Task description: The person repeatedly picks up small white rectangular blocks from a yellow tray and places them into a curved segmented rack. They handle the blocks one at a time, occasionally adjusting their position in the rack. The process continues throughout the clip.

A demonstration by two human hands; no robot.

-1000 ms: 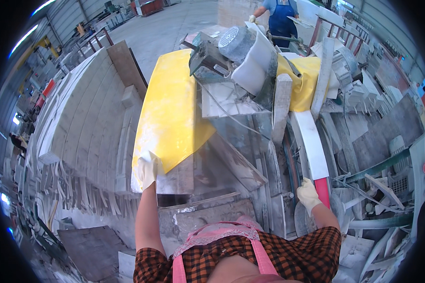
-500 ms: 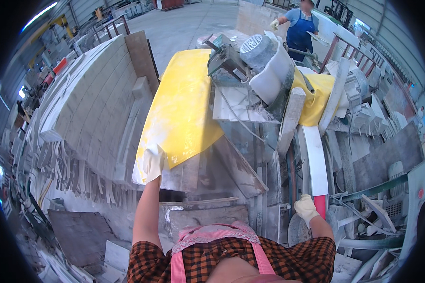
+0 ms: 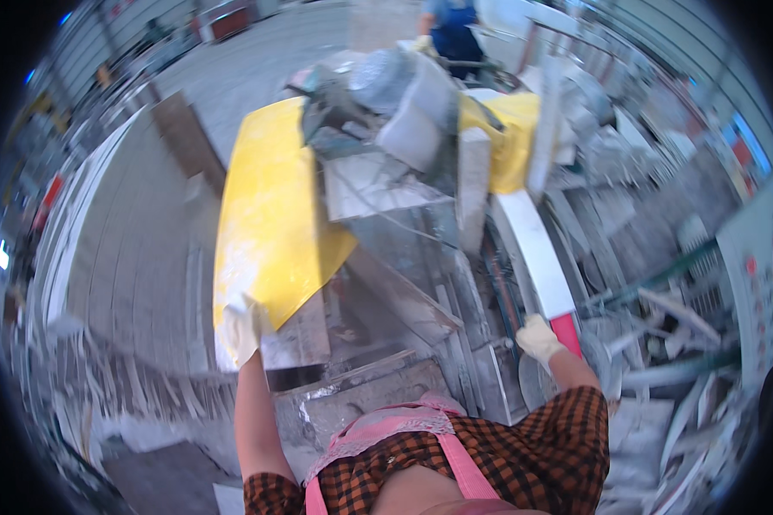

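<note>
My left hand (image 3: 241, 330) on yellow sheet (image 3: 266, 206), right hand (image 3: 538, 338) curled beside red strip (image 3: 566, 334), grips unclear; motor (image 3: 381, 80) ahead between them, slabs (image 3: 133, 236) leftward.

Near are two gloves on two hands, a left hand (image 3: 242, 330) and a right hand (image 3: 539, 338). Two yellow sheets (image 3: 270, 215) show, one left, one right; beside the latter, two pale posts (image 3: 472, 189). Near right: one white bar (image 3: 532, 253), one red strip (image 3: 565, 333). Far: one co-worker (image 3: 455, 33) in blue.
</note>
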